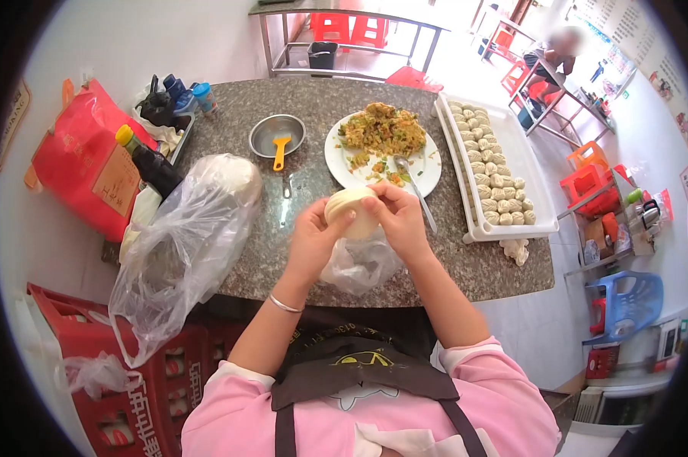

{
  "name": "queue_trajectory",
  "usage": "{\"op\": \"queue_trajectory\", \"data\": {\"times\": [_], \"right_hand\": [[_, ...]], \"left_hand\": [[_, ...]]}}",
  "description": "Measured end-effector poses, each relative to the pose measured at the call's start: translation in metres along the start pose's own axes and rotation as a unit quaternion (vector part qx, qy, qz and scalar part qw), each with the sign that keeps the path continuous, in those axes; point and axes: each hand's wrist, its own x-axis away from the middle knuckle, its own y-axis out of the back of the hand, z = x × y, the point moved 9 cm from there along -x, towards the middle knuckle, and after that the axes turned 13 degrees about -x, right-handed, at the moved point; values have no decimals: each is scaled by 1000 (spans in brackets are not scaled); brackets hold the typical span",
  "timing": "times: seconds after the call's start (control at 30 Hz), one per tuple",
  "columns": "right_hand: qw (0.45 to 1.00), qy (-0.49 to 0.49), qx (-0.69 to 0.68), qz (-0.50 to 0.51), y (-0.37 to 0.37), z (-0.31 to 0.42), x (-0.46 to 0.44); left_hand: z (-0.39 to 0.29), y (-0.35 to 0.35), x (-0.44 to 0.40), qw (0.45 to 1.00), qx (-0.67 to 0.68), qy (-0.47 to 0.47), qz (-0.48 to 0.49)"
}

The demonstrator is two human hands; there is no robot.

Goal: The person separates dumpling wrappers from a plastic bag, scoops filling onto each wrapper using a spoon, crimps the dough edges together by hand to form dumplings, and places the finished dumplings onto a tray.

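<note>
A stack of round, pale dumpling wrappers (352, 206) is held up over the near part of the counter. My left hand (313, 236) grips its left side, thumb on the face. On the right side, the fingers of my right hand (400, 218) pinch the upper edge. Just under the hands lies a crumpled clear plastic bag (361, 266). Beyond them is a white plate (338, 161) heaped with chopped yellow-green filling (382, 128). A metal spoon (419, 192) rests in the filling, its handle over the rim. Whether a single wrapper is being separated I cannot tell.
Right of the plate, a white tray (523, 137) holds rows of pleated dumplings (490, 164). A metal bowl (264, 135) with a yellow-handled tool (280, 154) stands behind my left hand. Leftward are a large plastic bag (199, 209), a dark sauce bottle (153, 164) and a red bag (89, 156).
</note>
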Motion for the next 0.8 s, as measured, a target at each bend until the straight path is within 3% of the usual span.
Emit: {"op": "queue_trajectory", "data": {"times": [0.03, 0.1, 0.2, 0.23, 0.3, 0.33, 0.4, 0.47, 0.5, 0.53, 0.6, 0.67, 0.7, 0.8], "right_hand": [[1000, 0, 6, 0, 1, 0, -5], [972, 93, 204, 75, -12, 11, -8], [993, 11, 119, -16, 7, -9, -14], [992, 35, 114, -33, 6, -4, -17], [992, 49, 118, -15, -3, -8, -26], [990, 69, 122, 3, -7, -7, -30], [988, 43, 144, 15, -4, -13, -33], [985, 22, 167, 26, -5, -17, -35], [993, 19, 115, -29, 0, -15, -37], [994, 18, 63, -84, 6, -13, -38], [995, 2, 61, -83, 12, -12, -43], [981, 27, 189, 25, 5, -12, -49], [981, 28, 189, 24, 6, -13, -50], [992, 19, 118, -51, 16, -13, -51]], "left_hand": [[1, 7, -5, 1000, 6, -1, 1], [-2, 4, -11, 987, -132, -5, 90], [-13, 7, -18, 970, -230, -7, 73], [-6, 5, -19, 971, -228, 0, 73], [3, 13, -26, 1000, -12, 6, 12], [4, 21, -30, 1000, -11, 10, 8], [7, 19, -33, 984, -144, 18, 104], [7, 14, -37, 992, -97, 17, 75], [6, 14, -39, 998, -51, 12, 45], [8, 12, -42, 998, -51, 13, 45], [10, 4, -48, 995, -64, 7, 80], [7, 6, -53, 986, -114, 7, 125], [7, 2, -53, 972, -162, 9, 169], [2, 0, -58, 991, -92, 9, 101]]}}
